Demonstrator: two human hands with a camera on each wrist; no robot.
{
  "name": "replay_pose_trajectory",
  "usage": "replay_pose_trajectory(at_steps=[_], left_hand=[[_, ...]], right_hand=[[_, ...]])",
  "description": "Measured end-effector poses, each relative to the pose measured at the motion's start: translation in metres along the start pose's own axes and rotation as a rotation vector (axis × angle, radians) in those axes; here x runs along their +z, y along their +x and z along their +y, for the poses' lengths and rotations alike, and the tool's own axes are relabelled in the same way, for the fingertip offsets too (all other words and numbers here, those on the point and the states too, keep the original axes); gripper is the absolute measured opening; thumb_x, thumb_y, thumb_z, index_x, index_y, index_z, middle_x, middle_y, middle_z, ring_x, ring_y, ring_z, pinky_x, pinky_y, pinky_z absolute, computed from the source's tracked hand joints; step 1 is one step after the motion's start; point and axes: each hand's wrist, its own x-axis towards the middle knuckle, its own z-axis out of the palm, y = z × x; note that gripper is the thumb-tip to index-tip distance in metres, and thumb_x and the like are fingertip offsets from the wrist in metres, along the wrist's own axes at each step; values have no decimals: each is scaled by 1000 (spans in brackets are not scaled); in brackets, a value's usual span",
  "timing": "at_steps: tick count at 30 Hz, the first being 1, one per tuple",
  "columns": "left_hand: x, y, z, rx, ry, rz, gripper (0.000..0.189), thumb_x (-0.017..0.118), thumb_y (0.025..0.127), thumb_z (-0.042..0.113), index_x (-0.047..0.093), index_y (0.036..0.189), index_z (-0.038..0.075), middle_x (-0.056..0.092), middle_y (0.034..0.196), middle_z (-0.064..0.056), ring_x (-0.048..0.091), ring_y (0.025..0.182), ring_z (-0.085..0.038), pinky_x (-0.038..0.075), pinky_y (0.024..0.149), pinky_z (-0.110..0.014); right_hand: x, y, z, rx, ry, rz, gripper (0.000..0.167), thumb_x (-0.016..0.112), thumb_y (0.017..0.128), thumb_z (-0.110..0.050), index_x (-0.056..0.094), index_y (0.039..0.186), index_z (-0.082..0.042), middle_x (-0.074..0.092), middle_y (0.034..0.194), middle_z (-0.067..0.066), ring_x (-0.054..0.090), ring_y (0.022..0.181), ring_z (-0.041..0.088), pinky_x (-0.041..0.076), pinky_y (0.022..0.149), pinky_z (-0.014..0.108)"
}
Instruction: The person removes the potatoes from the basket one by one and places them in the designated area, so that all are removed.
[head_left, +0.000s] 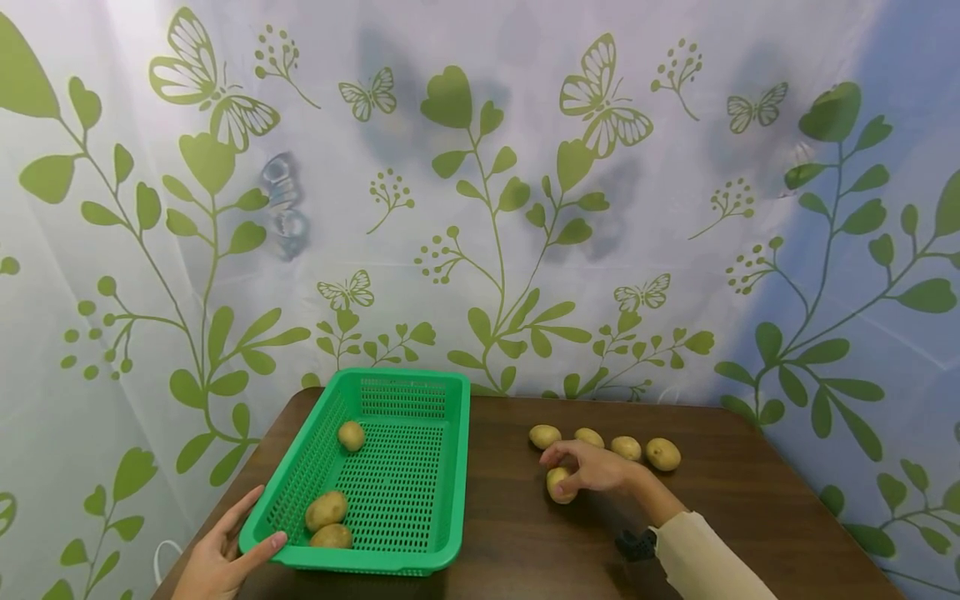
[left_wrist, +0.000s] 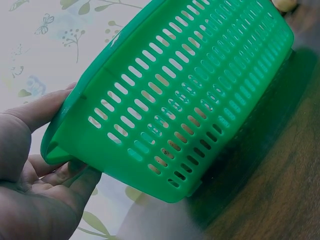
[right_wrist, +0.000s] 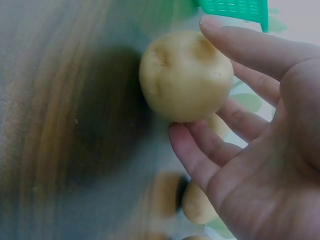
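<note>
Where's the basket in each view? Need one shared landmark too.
Head: basket in the lower half, left of centre.
Left wrist: basket large, centre to upper right.
Right wrist: basket cut off at the top edge, right of centre.
Landmark: leaf-print backdrop.

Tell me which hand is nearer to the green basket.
Left. The left hand grips the green basket at its near left corner; the right hand is apart from it, off to its right, holding a potato.
</note>
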Motion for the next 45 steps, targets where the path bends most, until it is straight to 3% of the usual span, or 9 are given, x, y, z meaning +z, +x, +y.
replay_pose_trajectory(at_steps=[6, 13, 20, 30, 35, 45], left_hand=[[0, 0, -1, 10, -25, -13, 91, 71, 101, 26, 11, 166, 2, 31, 157, -32, 59, 96, 10, 57, 86, -26], [0, -1, 1, -17, -8, -2, 93, 72, 100, 29, 12, 166, 2, 37, 153, -29, 60, 95, 6, 58, 87, -29], [2, 0, 1, -18, -33, -7, 92, 72, 101, 25, 12, 166, 2, 36, 153, -29, 60, 94, 8, 58, 85, -27], [1, 1, -1, -17, -14, 0, 93, 73, 100, 29, 13, 166, 2, 39, 151, -28, 61, 95, 4, 58, 86, -29], [0, 0, 0, -12, -14, -1, 93, 73, 100, 28, 13, 166, 3, 39, 151, -28, 62, 96, 4, 58, 86, -29], [1, 1, -1, 6, -45, -6, 91, 72, 101, 23, 12, 165, 0, 34, 155, -31, 61, 96, 7, 58, 85, -28]], right_hand=[[-4, 2, -8, -15, 25, -7, 42, 78, 93, -7, 60, 130, 4, 59, 128, 23, 55, 122, 42, 46, 102, 59], [-11, 6, -17, 12, -36, -5, 39, 79, 93, -11, 65, 129, -8, 60, 124, 16, 58, 114, 40, 50, 96, 50], [-16, 15, -22, -24, 25, -43, 43, 76, 95, -5, 60, 134, 3, 56, 131, 20, 52, 126, 41, 44, 107, 57], [-24, 25, -39, -38, -28, -68, 40, 78, 95, -11, 63, 132, -8, 59, 127, 9, 53, 125, 47, 44, 105, 60], [-27, 31, -51, -47, -59, -72, 40, 77, 95, -11, 62, 133, -9, 59, 128, 9, 55, 123, 45, 48, 103, 55], [-31, 49, -69, -75, -138, -80, 39, 74, 99, -19, 62, 136, -12, 59, 131, 7, 59, 117, 28, 51, 99, 44]])
